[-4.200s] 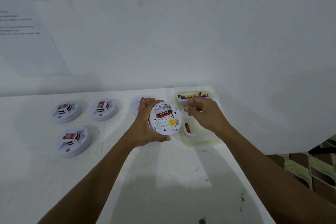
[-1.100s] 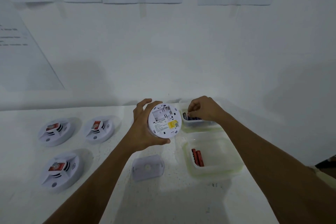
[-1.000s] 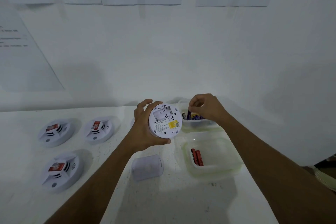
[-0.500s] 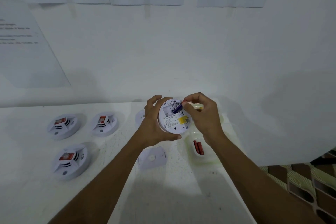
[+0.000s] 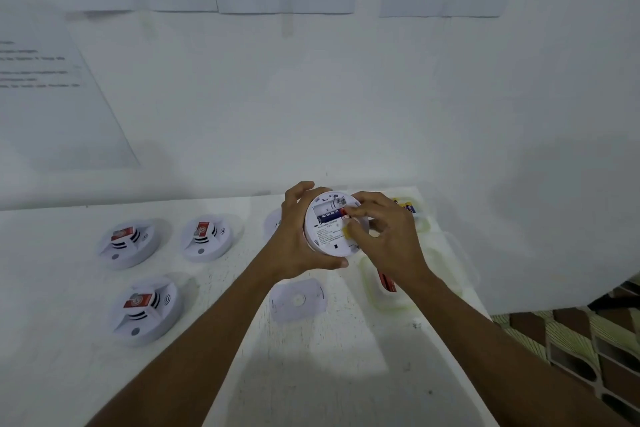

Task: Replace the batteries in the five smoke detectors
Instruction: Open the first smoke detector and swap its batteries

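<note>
One round white plastic smoke detector [image 5: 329,237] was gripped, back upward, in the left hand [image 5: 298,239] above the white table [image 5: 69,374]; the right hand [image 5: 384,236] pinched a blue cylindrical battery [image 5: 329,217] into its bay. Three detectors [image 5: 207,236] lay apparently unserviced

left hand [image 5: 294,246] curled round detector [image 5: 325,237] rim; right hand [image 5: 391,241] thumb, forefinger pinch battery [image 5: 327,217] end; forearms reach forward

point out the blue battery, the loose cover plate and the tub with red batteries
blue battery [image 5: 329,217]: head view, middle of its blue body
loose cover plate [image 5: 298,300]: head view, its centre
tub with red batteries [image 5: 367,282]: head view, its left rim
</note>
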{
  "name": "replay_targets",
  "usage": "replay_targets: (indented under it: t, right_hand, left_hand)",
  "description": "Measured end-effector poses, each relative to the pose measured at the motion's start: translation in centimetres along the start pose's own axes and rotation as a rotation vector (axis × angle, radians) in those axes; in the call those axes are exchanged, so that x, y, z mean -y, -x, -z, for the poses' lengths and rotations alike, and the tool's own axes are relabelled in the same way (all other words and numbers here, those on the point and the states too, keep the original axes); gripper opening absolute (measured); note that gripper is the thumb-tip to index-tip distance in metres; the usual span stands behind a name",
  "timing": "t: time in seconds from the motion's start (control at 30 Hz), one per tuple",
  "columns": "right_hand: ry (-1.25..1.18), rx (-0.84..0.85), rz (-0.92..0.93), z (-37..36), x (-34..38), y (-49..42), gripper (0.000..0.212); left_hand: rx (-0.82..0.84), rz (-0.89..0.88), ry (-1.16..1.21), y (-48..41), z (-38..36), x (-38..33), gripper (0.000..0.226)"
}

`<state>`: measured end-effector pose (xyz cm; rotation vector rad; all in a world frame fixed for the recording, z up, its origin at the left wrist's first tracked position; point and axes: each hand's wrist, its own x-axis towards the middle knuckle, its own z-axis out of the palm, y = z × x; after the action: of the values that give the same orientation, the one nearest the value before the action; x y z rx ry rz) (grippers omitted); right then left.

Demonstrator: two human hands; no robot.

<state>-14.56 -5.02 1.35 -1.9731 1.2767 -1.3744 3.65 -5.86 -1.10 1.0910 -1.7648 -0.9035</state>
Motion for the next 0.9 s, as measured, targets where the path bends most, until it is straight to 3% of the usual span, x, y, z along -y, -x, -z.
replay_targets:
  t: [0.17,0.27,0.4,0.53,0.9]
  right_hand:
    - [-0.139,0.084,-0.046,1.2,-0.7,-1.9,0.027]
    - [0.053,0.118,-0.131,2.3,-3.5,-4.6,0.024]
    - [0.432,0.451,-0.251,2.7,-7.9,-8.1,0.025]
    - [0.502,0.69,-0.352,1.8,-9.0,-10.3,0.027]
    - [0.473,0.688,-0.384,1.4,-9.0,-10.8,0.01]
  left_hand:
    - [-0.018,-0.042,-0.149,-1.0,1.6,0.5,0.102]
    - [-0.025,-0.019,-0.129,-0.9,2.8,1.1,0.104]
    - [-0.027,0.005,-0.148,-1.2,3.7,1.8,0.102]
    - [-0.03,0.003,-0.16,-1.7,3.8,2.5,0.098]
    - [-0.014,0.009,-0.173,-2.6,3.0,3.3,0.101]
